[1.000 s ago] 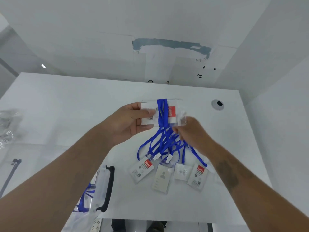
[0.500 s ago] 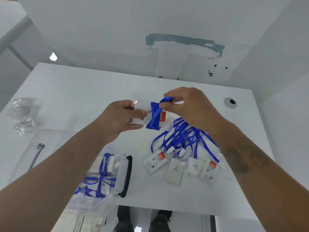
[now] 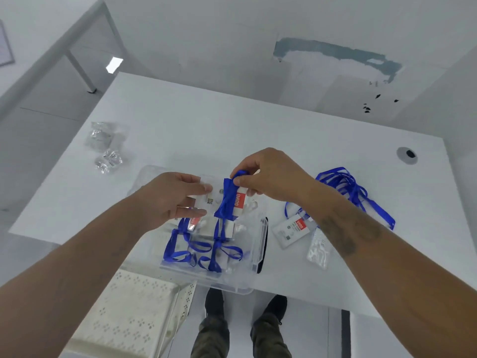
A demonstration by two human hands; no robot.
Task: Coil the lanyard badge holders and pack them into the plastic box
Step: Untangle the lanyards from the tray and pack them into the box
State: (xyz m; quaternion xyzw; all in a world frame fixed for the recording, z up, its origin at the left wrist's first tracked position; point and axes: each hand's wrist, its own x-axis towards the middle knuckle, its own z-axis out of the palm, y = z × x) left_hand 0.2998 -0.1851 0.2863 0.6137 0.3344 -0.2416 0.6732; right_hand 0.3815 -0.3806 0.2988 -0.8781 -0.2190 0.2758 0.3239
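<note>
I hold one badge holder (image 3: 233, 202) with its blue lanyard wrapped around it, above the clear plastic box (image 3: 254, 264). My left hand (image 3: 173, 197) pinches the clear card's left end. My right hand (image 3: 268, 174) pinches the blue lanyard end at the top of the wrap. Inside the box lie several coiled badge holders (image 3: 206, 244) with blue loops. To the right on the table sits a pile of loose blue lanyards (image 3: 343, 187) with badge cards (image 3: 294, 232) attached, partly hidden by my right forearm.
The white table (image 3: 232, 125) carries crumpled clear wrappers (image 3: 104, 148) at the left and a cable hole (image 3: 407, 155) at the far right. A perforated white chair seat (image 3: 129, 306) shows below the table's near edge, beside my legs and shoes (image 3: 242, 329).
Both hands carried the wrapped badge holder left, from above the loose pile to above the box. My view swung left, bringing the box under my hands.
</note>
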